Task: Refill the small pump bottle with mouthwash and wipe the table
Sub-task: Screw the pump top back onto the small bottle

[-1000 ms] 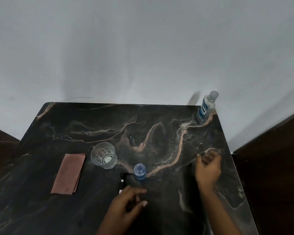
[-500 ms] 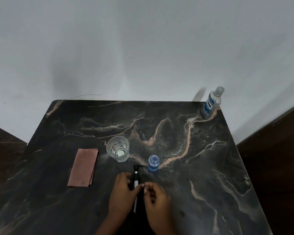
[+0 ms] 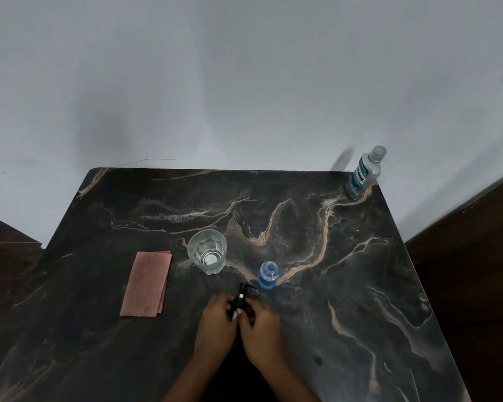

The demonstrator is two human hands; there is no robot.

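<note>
A small blue pump bottle [image 3: 268,275] stands uncapped near the middle of the dark marble table [image 3: 346,256]. Its black pump head [image 3: 240,298], with a white tube, lies just in front of it. My left hand [image 3: 215,323] and my right hand [image 3: 260,329] meet over that pump head, fingertips pinching it from both sides. The clear mouthwash bottle [image 3: 364,173] with a blue label stands capped at the far right corner. A folded reddish cloth [image 3: 147,283] lies flat on the left.
A clear drinking glass [image 3: 207,251] with a little liquid stands between the cloth and the small bottle. A pale wall runs behind the table. Dark floor shows past the table's left and right edges.
My right hand came in from the right side of the table to the pump head. My left hand moved forward onto it, and both now hold it. The view shifted slightly.
</note>
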